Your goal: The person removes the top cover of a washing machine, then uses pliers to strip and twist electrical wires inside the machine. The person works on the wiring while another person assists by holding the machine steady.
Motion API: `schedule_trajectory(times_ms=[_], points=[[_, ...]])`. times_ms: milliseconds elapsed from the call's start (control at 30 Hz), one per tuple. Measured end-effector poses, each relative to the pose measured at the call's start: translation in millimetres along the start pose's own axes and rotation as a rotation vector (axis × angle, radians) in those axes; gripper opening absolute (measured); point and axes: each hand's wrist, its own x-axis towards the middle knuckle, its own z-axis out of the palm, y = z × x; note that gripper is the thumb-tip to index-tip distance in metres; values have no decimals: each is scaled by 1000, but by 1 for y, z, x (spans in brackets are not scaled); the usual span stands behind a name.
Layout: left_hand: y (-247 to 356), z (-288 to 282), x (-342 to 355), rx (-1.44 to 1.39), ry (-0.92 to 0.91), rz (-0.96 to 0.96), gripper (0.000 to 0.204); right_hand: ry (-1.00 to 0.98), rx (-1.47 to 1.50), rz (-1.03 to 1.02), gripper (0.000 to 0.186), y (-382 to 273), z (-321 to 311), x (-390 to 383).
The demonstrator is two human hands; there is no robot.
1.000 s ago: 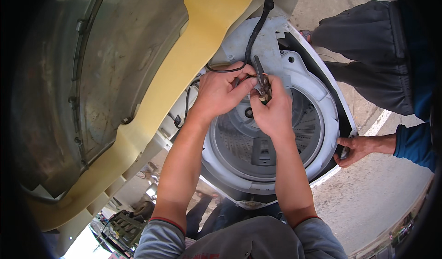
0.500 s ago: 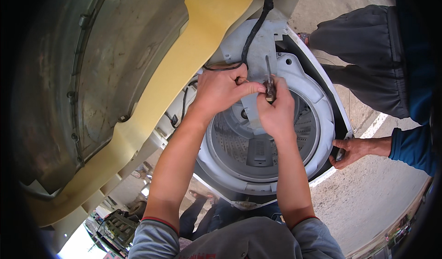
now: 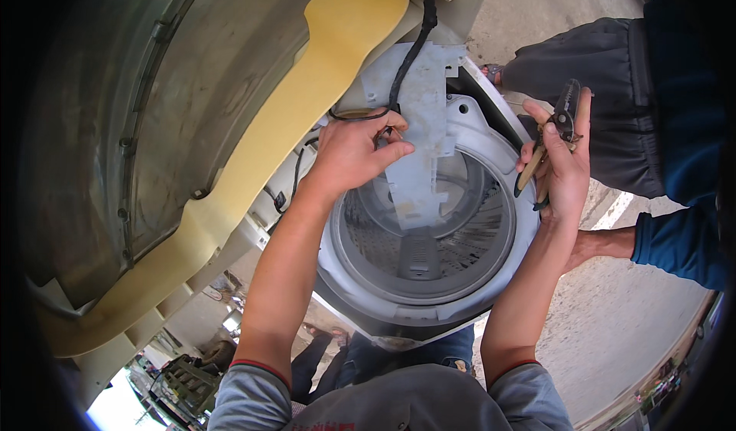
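My left hand is closed in a pinch on a thin wire, its thumb stretched along below. The wire comes off a black-wrapped cable that hangs from above; the fingers partly hide it. Out to the right, my right hand is wrapped round a pair of wire strippers with dark jaws and tan and black handles. The strippers point upward, apart from the wire. Below both hands is an opened top-loading washing machine with a pale tub ring and a perforated metal drum.
A pale flat panel reaches over the drum. The yellowish raised cover slants across the left. At right stands a person in dark trousers and a blue sleeve, an arm reaching toward the machine's edge behind my right forearm.
My right hand has moved right, away from my left hand, taking the wire strippers with it. My left hand stays at the wire. The view has shifted slightly.
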Motion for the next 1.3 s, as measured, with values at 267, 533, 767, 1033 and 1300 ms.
schedule_trajectory(times_ms=[267, 533, 767, 1033, 1300], points=[[-5, -1, -5, -35, 36, 46, 29, 99, 240, 156, 19, 13, -15, 14], [-3, 0, -4, -41, 20, 26, 26, 132, 160, 75, 27, 24, -18, 20], [-4, -2, -4, -43, -1, -8, 25, 98, 190, 140, 27, 11, -11, 23], [-6, -2, -4, -76, -16, 16, 21, -106, 608, 304, 41, 14, -31, 30], [-13, -7, -3, -137, -86, 9, 26, -277, 712, 318, 67, 31, 9, -21]])
